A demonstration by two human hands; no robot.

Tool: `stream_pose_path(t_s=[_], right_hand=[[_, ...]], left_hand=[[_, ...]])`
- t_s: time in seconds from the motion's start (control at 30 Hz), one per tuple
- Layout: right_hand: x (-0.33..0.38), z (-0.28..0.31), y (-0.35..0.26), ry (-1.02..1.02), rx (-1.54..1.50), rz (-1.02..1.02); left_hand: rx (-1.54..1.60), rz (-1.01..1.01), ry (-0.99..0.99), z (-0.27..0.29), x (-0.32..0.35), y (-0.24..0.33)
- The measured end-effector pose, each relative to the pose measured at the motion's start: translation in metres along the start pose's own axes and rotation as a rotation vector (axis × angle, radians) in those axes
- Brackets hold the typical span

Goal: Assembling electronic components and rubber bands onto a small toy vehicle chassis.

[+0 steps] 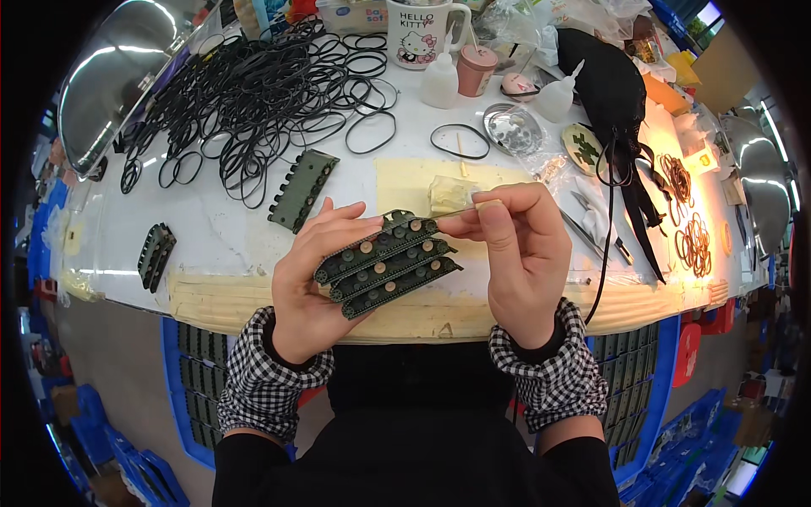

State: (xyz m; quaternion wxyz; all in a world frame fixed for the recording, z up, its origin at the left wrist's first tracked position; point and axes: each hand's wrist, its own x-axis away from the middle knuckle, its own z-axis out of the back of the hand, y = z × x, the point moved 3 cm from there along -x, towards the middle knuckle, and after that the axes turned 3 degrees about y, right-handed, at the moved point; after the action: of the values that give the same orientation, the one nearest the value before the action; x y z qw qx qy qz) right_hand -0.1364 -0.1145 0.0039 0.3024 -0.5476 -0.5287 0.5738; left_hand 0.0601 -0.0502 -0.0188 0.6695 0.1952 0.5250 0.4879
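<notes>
My left hand [300,279] is closed around a stack of three dark green toy tank track pieces [389,266] with round wheels along their sides. They lie tilted, right ends higher, just above the table's front edge. At the top piece's right end, my right hand [528,253] pinches something thin, like a fine stick; its exact kind is too small to make out. Behind the fingertips is a crumpled yellowish block [450,194] on a yellow sheet [397,179]. Another green toy hull piece [304,190] rests beyond my left hand, and a smaller green piece [155,256] farther left.
A heap of black rubber bands [253,101] covers the back left. A white mug [420,38], squeeze bottle [439,82], pink cup [477,70] and metal dish [513,127] stand behind. Tweezers [585,224] and a black bag [604,84] lie right. Blue trays [173,372] hold green parts below.
</notes>
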Motion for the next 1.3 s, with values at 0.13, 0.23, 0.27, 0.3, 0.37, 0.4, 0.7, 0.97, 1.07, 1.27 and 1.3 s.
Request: stream_pose_path(t_s=[0.13, 0.23, 0.27, 0.3, 0.37, 0.4, 0.7, 0.97, 1.07, 1.27, 1.3], right_hand=[[0.0, 0.0, 0.003, -0.013, 0.037, 0.041], [0.0, 0.0, 0.003, -0.017, 0.06, 0.04], [0.0, 0.0, 0.003, -0.02, 0.068, 0.04], [0.0, 0.0, 0.003, -0.022, 0.076, 0.04], [0.0, 0.0, 0.003, -0.012, 0.051, 0.04], [0.0, 0.0, 0.003, -0.007, 0.04, 0.041], [-0.015, 0.025, -0.004, 0.105, 0.93, 0.495], [0.001, 0.019, -0.014, 0.129, 0.511, 0.352], [0.009, 0.007, -0.002, 0.092, 0.126, 0.094], [0.01, 0.004, 0.002, 0.027, 0.061, 0.031], [0.01, 0.004, 0.002, 0.025, 0.062, 0.032]], left_hand=[[-0.01, -0.007, -0.003, 0.001, 0.0, 0.0], [-0.022, -0.007, -0.002, 0.0, 0.001, 0.0], [-0.022, -0.004, -0.002, 0.0, 0.001, 0.0], [-0.023, -0.002, -0.002, 0.0, 0.001, 0.0], [-0.024, 0.001, -0.003, 0.001, 0.001, 0.0], [-0.024, 0.0, -0.003, 0.001, 0.001, 0.0], [-0.032, 0.019, 0.026, 0.001, 0.003, -0.004], [-0.002, 0.039, 0.024, 0.001, 0.004, -0.004], [0.005, 0.035, 0.017, 0.0, 0.004, -0.004], [-0.016, 0.029, 0.014, 0.0, 0.003, -0.003], [-0.019, 0.03, 0.015, 0.001, 0.003, -0.003]])
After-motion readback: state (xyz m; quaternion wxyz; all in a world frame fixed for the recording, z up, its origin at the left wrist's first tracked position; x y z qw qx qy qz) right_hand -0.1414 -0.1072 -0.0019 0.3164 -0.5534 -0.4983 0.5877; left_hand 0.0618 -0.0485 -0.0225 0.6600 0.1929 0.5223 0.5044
